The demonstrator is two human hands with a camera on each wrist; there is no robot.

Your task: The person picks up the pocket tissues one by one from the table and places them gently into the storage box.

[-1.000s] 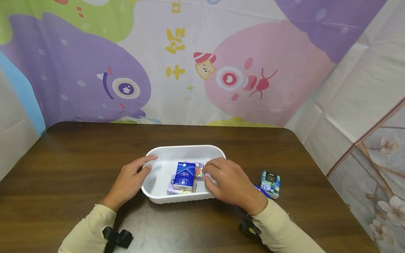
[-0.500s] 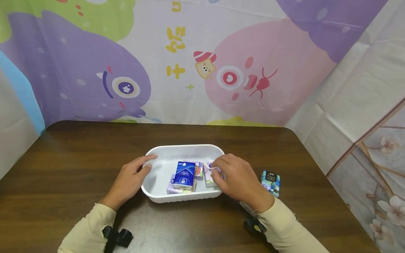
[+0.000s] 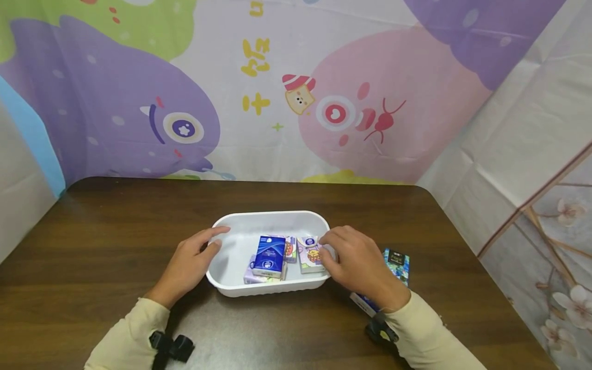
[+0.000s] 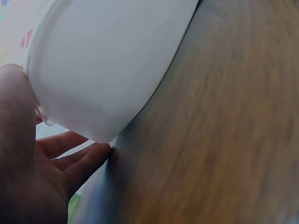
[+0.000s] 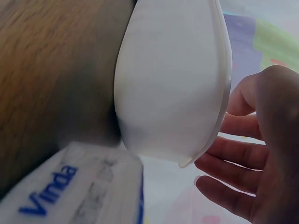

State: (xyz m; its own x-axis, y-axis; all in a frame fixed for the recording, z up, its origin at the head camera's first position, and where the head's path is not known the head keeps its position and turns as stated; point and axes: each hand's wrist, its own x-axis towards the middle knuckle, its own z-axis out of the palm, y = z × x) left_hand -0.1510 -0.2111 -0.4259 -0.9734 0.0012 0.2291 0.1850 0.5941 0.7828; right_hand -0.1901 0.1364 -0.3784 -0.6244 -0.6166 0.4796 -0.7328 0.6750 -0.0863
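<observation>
A white plastic tray (image 3: 231, 270) stands on the table with several small tissue packs inside. My left hand (image 3: 182, 264) holds its left end, thumb over the rim and other fingers along the outer wall in the left wrist view. A dark blue tissue pack (image 3: 270, 254) lies on top of a lilac pack (image 3: 252, 279), with a patterned pack (image 3: 291, 248) partly covered behind. To their right rests a white-and-purple tissue pack (image 3: 310, 257). Over the tray's right rim is my right hand (image 3: 361, 264), its fingers loosely bent and holding nothing, fingertips close to that pack.
Outside the tray at the right lies a blue-green tissue pack (image 3: 399, 264). Another tissue pack (image 3: 364, 304), blue and white, sits partly hidden under the right wrist; its Vinda side (image 5: 79, 186) looms close in the right wrist view. A patterned cloth (image 3: 259, 144) hangs behind the table.
My right hand has let go of the white-and-purple tissue pack in the tray and drawn right to the rim, baring the pack. The left hand stays put.
</observation>
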